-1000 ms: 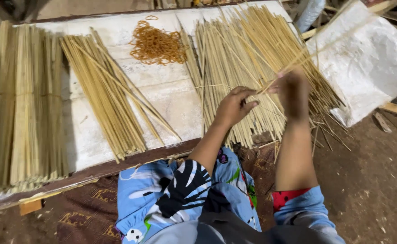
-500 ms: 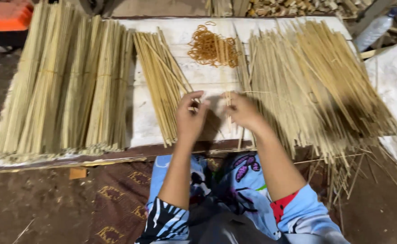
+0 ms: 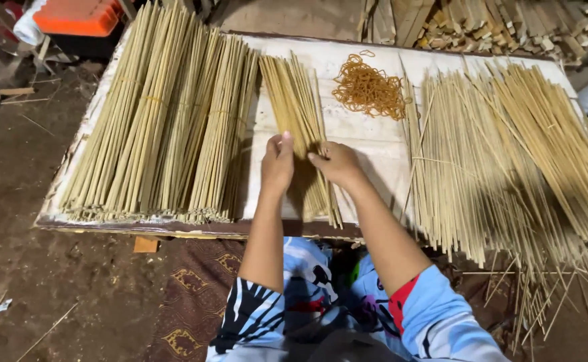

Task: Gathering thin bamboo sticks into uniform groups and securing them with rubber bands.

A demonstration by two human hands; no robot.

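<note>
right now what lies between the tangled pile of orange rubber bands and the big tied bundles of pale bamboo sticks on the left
In the head view, a small loose bunch of bamboo sticks lies between the rubber bands and the tied bundles.

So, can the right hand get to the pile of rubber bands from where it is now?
Probably yes. The right hand rests on the small stick bundle, and the rubber bands lie just beyond it on the bare white sheet, with nothing between them.

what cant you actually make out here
Head view only:
- The part of the small stick bunch under the left hand and right hand: whether either grips it cannot be told.
- The loose stick pile: cut off by the right edge.
- The rubber bands: too small to count.
</note>
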